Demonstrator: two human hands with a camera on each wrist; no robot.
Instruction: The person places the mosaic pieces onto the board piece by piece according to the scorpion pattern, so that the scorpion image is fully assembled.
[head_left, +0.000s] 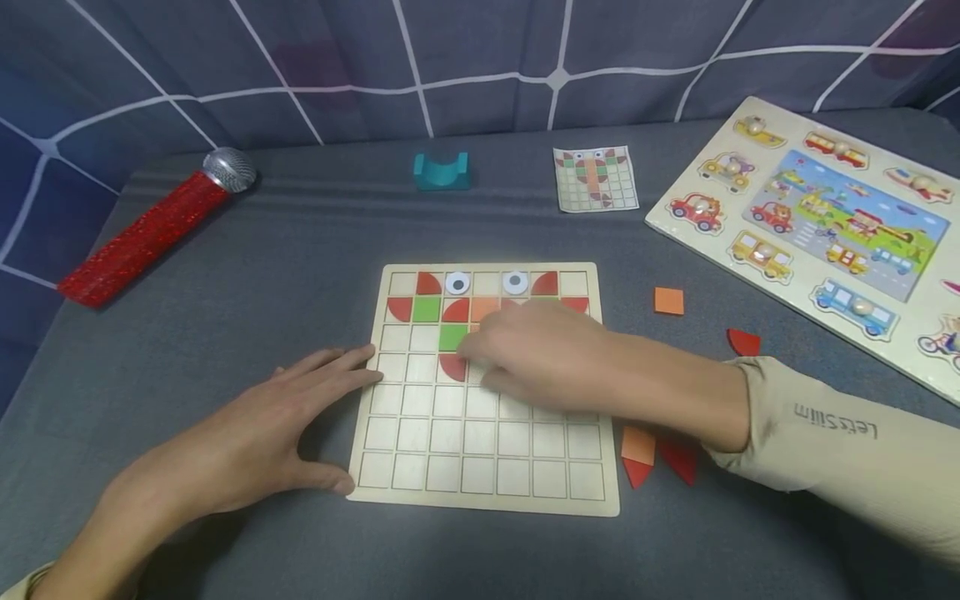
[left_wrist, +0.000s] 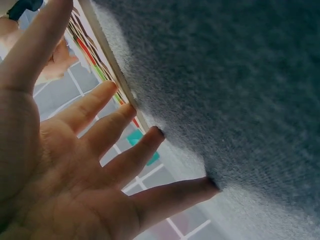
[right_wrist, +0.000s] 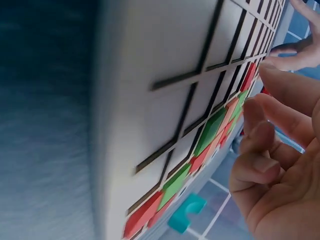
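A wooden grid board (head_left: 422, 400) lies in the middle of the head view. Its upper rows carry red quarter-circles, green squares (head_left: 427, 309), orange squares and two eye discs (head_left: 457, 283). My left hand (head_left: 277, 425) rests at the board's left side, thumb at the lower corner and fingers spread along the edge. My right hand (head_left: 543, 354), slightly blurred, hovers over the board and hides some upper cells. Its fingertips are right by a red quarter-circle (head_left: 452, 367) in the fourth row. In the right wrist view its fingers (right_wrist: 262, 170) are loosely bent, with nothing visible between thumb and index.
Right of the board lie an orange square (head_left: 668, 301), a red quarter-circle (head_left: 743, 342) and several pieces partly under the right forearm. Behind are a printed pattern card (head_left: 596, 196), a teal holder (head_left: 441, 172), a red microphone (head_left: 150, 233) and a vehicle puzzle (head_left: 780, 292).
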